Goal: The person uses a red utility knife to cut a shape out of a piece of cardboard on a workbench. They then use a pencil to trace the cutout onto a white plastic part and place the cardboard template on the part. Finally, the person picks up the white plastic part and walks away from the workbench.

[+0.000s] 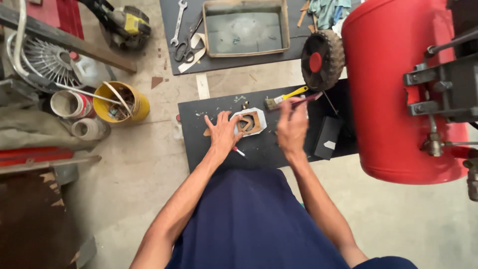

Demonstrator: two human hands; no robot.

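Left hand (pixel 222 133) lies flat, fingers spread, steadying the wooden cutout piece (pixel 248 122) on the dark board (pixel 199 144); right hand (pixel 292 128) grips a thin pink-handled tool (pixel 304 100).

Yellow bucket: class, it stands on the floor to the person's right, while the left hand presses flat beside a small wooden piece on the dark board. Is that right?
Not quite. The head view shows the yellow bucket on the floor to the person's left, not right. The rest holds: the left hand presses flat beside the small wooden piece on the dark board.
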